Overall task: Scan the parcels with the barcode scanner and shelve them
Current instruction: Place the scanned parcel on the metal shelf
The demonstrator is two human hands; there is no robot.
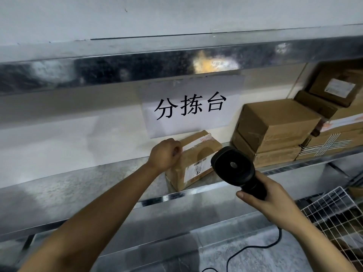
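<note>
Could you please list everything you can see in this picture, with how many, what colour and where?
parcel: one, brown, on the shelf below the sign, white label facing out.
stacked parcels: several, brown, on the shelf's right end.
scanner: one, black, right of the parcel, cable trailing down.
sign: one, white with black characters, hanging from the upper shelf.
shelf: one, silver metal, across the middle.
wire basket: one, white, lower right.
left hand: grips the parcel's top left edge.
right hand: holds the scanner's handle.
</note>
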